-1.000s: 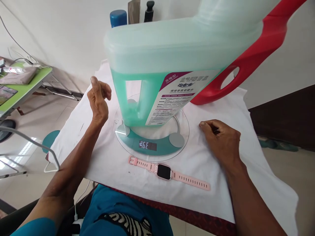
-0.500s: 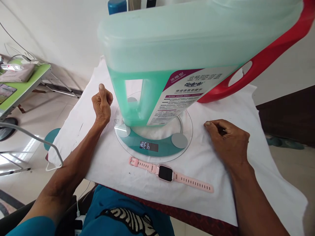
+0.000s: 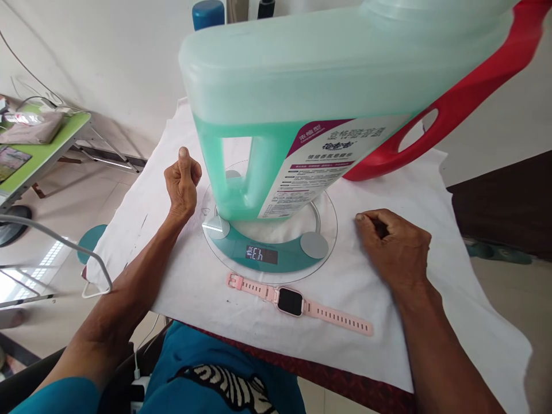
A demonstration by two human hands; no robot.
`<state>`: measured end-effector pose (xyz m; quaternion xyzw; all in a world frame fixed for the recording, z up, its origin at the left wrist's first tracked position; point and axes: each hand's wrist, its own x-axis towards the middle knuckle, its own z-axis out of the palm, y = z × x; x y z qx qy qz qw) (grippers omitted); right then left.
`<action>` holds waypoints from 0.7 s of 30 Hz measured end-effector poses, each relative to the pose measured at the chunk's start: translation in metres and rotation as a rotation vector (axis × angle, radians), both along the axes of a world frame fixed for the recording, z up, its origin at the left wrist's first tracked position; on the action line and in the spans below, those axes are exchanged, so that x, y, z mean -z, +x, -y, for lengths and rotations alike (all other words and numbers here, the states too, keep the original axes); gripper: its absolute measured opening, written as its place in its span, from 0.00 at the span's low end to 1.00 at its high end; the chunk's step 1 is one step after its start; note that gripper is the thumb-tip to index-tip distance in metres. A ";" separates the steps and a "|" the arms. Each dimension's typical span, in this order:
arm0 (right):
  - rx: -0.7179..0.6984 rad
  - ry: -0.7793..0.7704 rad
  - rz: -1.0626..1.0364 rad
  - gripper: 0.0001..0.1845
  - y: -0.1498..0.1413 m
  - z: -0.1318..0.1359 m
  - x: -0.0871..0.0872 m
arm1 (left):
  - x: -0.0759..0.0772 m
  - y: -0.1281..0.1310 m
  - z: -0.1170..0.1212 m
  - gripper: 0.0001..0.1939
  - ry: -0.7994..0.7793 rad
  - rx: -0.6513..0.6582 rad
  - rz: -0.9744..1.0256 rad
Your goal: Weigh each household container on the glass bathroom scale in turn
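A big translucent jug (image 3: 241, 86) of green liquid stands upright on a round glass scale (image 3: 224, 250) with a lit display (image 3: 261, 254). Its red handle (image 3: 457, 121) points to the right, and a printed label covers part of its side. My left hand (image 3: 181, 181) rests on the cloth left of the jug, fingers curled and thumb up, apart from jug and scale. To the right of the scale lies my right hand (image 3: 394, 244), loosely closed with nothing visible in it. A pink smartwatch (image 3: 290, 302) with a dark screen lies flat between the scale and my body.
White cloth (image 3: 375, 356) covers the table, its dark red edge (image 3: 319, 374) showing at the front. A green side table (image 3: 56, 135) with items on it stands at far left. Behind the jug is a blue cap (image 3: 208, 14). A grey cable (image 3: 81, 247) crosses above my left forearm.
The camera view has shifted slightly, so more of the jug's neck shows. Both hands, the jug and the watch stay essentially where they were.
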<state>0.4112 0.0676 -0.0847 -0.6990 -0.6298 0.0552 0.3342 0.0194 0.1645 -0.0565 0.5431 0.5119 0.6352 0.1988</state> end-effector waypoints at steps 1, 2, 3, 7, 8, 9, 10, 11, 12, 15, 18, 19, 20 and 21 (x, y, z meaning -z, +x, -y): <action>-0.003 -0.001 0.010 0.15 0.000 0.000 0.000 | -0.002 0.001 0.002 0.40 0.001 0.003 -0.004; -0.005 -0.004 0.019 0.15 0.000 -0.001 0.000 | -0.006 0.003 0.005 0.40 0.009 0.006 -0.009; -0.006 -0.008 0.026 0.15 0.000 -0.001 0.000 | -0.010 0.006 0.009 0.39 0.023 0.014 -0.015; -0.003 -0.031 0.037 0.16 0.000 -0.001 -0.002 | -0.040 0.027 0.035 0.36 0.104 0.178 -0.036; 0.004 -0.035 0.035 0.17 0.000 -0.001 -0.002 | -0.048 0.034 0.042 0.36 0.116 0.259 -0.039; 0.012 -0.039 0.032 0.18 0.000 -0.002 -0.002 | -0.055 0.040 0.047 0.35 0.118 0.330 -0.036; 0.020 -0.046 0.026 0.18 0.000 -0.002 -0.002 | -0.062 0.046 0.050 0.33 0.110 0.369 -0.013; 0.026 -0.052 0.019 0.19 0.000 -0.003 -0.001 | -0.068 0.052 0.052 0.31 0.092 0.390 0.020; 0.030 -0.057 0.013 0.19 0.000 -0.004 -0.001 | -0.073 0.056 0.052 0.31 0.073 0.390 0.068; 0.035 -0.059 0.016 0.20 0.000 -0.006 0.002 | -0.081 0.064 0.042 0.38 0.022 0.381 0.230; 0.037 -0.056 0.033 0.21 0.001 -0.006 0.003 | -0.085 0.066 0.026 0.40 -0.029 0.405 0.339; 0.033 -0.054 0.034 0.21 0.002 -0.005 0.003 | -0.086 0.066 0.021 0.40 -0.047 0.402 0.359; 0.025 -0.051 0.032 0.21 0.002 -0.005 0.003 | -0.089 0.065 0.015 0.39 -0.058 0.388 0.373; 0.016 -0.046 0.031 0.21 0.003 -0.004 0.003 | -0.092 0.064 0.009 0.38 -0.061 0.362 0.384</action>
